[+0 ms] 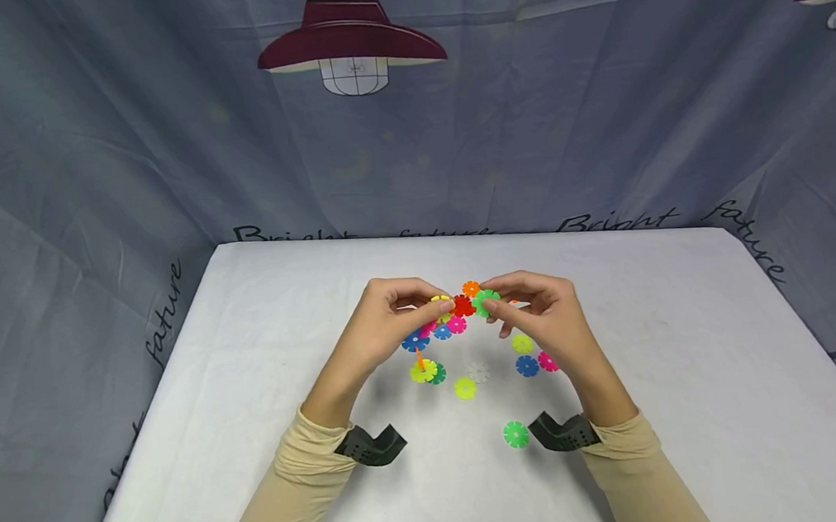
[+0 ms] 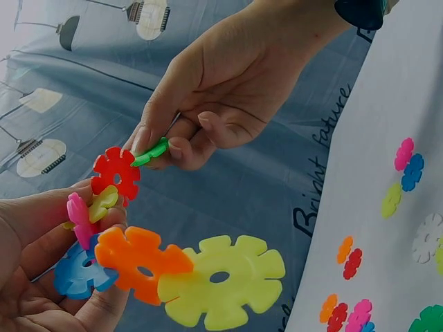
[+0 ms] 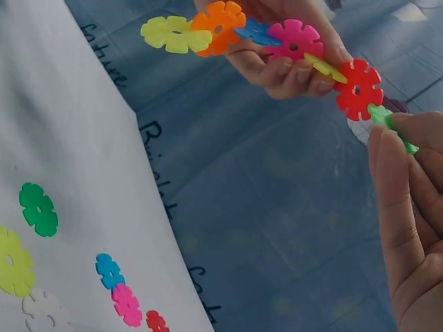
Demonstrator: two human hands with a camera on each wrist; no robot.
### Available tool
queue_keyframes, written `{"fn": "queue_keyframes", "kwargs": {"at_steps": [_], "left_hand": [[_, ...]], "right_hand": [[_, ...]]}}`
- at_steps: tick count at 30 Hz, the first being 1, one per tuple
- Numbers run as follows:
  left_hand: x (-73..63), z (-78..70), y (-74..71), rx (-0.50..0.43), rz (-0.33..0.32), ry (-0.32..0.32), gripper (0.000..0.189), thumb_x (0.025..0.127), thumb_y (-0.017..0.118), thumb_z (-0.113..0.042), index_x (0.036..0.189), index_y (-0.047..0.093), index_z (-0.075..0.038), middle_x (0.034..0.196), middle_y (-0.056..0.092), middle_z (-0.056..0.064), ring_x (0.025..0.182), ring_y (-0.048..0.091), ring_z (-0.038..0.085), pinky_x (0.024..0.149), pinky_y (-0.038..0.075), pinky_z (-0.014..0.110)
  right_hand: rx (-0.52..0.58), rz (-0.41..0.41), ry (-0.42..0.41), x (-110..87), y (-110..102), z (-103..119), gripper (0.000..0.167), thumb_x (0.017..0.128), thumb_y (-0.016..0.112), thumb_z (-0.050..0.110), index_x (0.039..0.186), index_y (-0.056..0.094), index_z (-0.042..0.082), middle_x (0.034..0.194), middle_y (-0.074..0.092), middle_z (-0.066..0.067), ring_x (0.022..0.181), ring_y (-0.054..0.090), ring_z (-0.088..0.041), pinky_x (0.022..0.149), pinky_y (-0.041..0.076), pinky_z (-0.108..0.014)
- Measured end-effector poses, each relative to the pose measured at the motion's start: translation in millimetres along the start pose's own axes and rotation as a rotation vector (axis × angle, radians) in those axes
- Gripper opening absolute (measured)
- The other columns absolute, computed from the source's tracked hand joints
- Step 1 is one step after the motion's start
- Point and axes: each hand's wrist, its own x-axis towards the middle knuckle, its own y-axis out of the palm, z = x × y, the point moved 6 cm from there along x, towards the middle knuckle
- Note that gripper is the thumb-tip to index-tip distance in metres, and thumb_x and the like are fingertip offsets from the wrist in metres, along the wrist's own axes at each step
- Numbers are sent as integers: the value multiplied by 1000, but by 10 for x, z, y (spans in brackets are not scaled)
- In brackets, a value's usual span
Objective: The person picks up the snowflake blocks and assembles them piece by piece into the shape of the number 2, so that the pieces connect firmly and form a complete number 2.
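Observation:
My left hand (image 1: 382,322) grips a chain of notched plastic flower discs, its fingers around the small yellow disc (image 3: 324,68) near the chain's upper end. From there the chain runs through a pink disc (image 3: 293,40), a blue disc (image 2: 79,273) and an orange disc (image 2: 131,259) to a yellow disc (image 2: 242,290) at the far end. A red disc (image 2: 116,169) sticks out past my left fingertips. Between thumb and fingers, my right hand (image 1: 545,308) pinches a green disc (image 2: 152,152), whose edge meets the red disc's rim.
Loose discs lie on the white table (image 1: 301,288) below the hands: a lime disc (image 1: 465,388), a white disc (image 1: 478,372), a blue disc (image 1: 527,366), a pink disc (image 1: 548,361) and others. Nearer me lies a green disc (image 1: 516,434). A grey curtain (image 1: 497,138) surrounds the table.

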Motion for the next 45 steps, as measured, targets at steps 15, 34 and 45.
{"fn": "queue_keyframes", "kwargs": {"at_steps": [15,34,45], "left_hand": [[6,8,-7,-34,-15,19,9,94,77,-23,97,81,-15,91,77,11,86,72,31,81,61,39],[24,21,38,10,2,25,11,96,75,-26,100,79,-16,92,76,7,87,69,26,79,57,37],[32,84,161,106,139,-53,17,96,74,-34,106,72,-21,114,71,-3,94,74,16,86,57,37]], "right_hand": [[93,-22,-58,-11,64,20,17,89,74,-9,105,75,-9,92,77,0,72,76,-16,68,64,-34],[79,-46,27,7,115,-32,19,95,72,4,110,73,-8,98,77,4,71,76,-17,70,64,-34],[120,120,91,7,197,-58,21,100,68,7,114,73,-7,104,77,2,86,76,-24,73,65,-41]]}}
